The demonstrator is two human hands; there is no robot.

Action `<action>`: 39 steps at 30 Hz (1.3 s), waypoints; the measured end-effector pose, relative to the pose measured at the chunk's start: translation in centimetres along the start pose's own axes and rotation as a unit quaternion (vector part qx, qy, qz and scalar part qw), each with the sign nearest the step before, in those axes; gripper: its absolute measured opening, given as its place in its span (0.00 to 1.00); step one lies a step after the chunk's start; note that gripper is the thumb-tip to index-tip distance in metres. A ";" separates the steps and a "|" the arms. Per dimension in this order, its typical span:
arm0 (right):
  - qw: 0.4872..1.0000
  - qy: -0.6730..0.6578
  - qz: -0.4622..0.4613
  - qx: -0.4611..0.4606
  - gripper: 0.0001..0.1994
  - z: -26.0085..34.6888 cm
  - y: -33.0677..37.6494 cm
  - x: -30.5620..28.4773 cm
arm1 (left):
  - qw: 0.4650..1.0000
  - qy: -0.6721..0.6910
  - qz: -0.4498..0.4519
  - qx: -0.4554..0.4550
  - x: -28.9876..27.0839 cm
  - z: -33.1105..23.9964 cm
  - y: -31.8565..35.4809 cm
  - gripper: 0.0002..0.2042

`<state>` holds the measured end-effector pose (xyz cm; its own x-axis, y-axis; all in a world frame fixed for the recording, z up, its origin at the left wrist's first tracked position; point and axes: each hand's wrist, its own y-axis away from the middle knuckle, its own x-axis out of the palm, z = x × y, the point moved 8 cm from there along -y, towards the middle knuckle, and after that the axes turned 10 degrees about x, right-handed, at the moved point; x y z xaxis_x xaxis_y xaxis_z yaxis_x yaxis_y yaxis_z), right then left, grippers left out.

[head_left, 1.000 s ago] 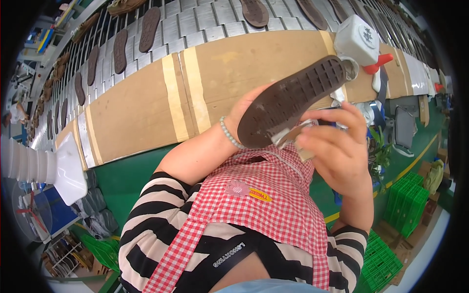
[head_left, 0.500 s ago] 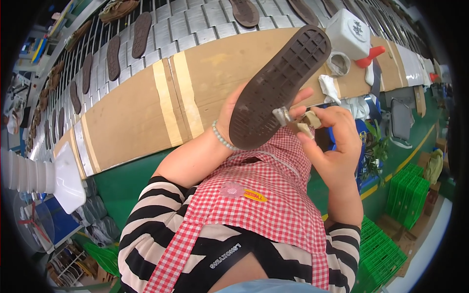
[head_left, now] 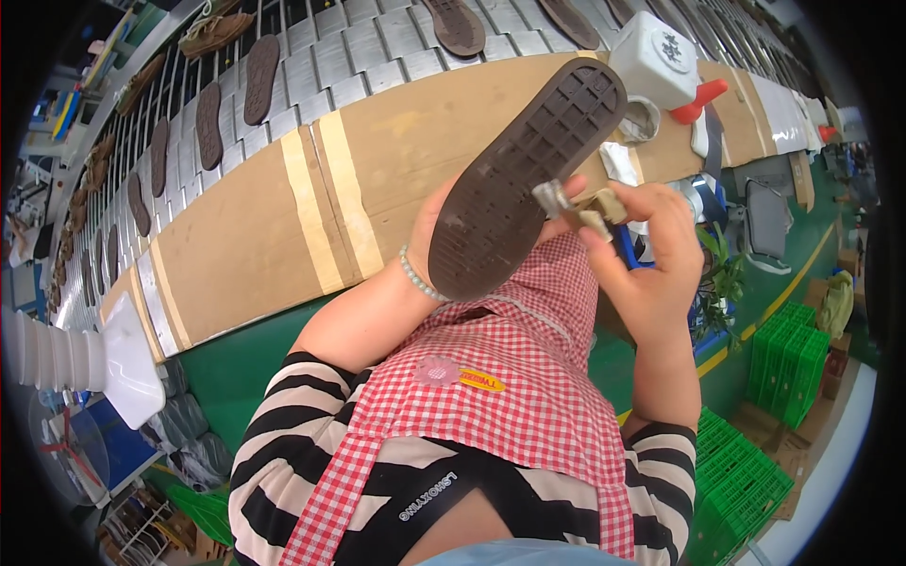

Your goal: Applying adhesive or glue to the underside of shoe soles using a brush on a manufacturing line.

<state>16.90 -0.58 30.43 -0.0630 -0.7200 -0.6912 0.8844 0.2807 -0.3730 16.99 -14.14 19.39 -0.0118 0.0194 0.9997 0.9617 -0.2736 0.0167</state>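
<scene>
A dark brown shoe sole (head_left: pixel 510 179), its gridded face up, rests tilted across my left hand (head_left: pixel 432 226). The fingers of that hand wrap beneath it, and most of them are hidden. My right hand (head_left: pixel 651 245) is closed in a pinch beside the sole's right edge. Beige wraps cover its thumb and a fingertip. Between these fingers is a small tool with a pale, greyish tip (head_left: pixel 550 200), which lies over the sole's middle; its exact kind is too blurred to make out.
Cardboard (head_left: pixel 236 236) covers the bench ahead, beside a metal slat conveyor (head_left: pixel 349 47) carrying several soles. At the right stand a white container (head_left: pixel 656 61), a red-nozzled bottle (head_left: pixel 698 102) and a tape roll (head_left: pixel 640 121). Green crates (head_left: pixel 788 363) are on the floor.
The sole, with my left hand under it, has shifted slightly left in view. The pale tip stays over it, a little higher up; my right hand keeps its pinch.
</scene>
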 end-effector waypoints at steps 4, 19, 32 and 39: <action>0.999 -0.031 -0.001 -0.017 0.20 0.3 -0.6 -0.4 | 1.000 -0.008 -0.003 -0.004 -0.3 0.0 0.1 0.24; 0.991 -0.015 0.065 -0.118 0.21 3.6 -2.7 4.3 | 0.997 0.066 0.046 -0.016 -2.9 0.0 0.9 0.25; 0.998 -0.053 -0.007 -0.040 0.23 1.3 -3.2 3.5 | 0.973 -0.113 -0.055 0.193 -5.8 -18.8 -4.8 0.23; 1.000 -0.004 0.000 0.016 0.22 -1.3 -3.7 3.4 | 0.634 -0.553 -0.359 0.404 -13.0 -38.8 -8.3 0.17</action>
<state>12.84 -3.25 28.67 -0.0598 -0.7256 -0.6855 0.8987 0.2597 -0.3534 -1.43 -49.47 6.89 -0.7569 0.6445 0.1085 0.6484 0.7613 0.0006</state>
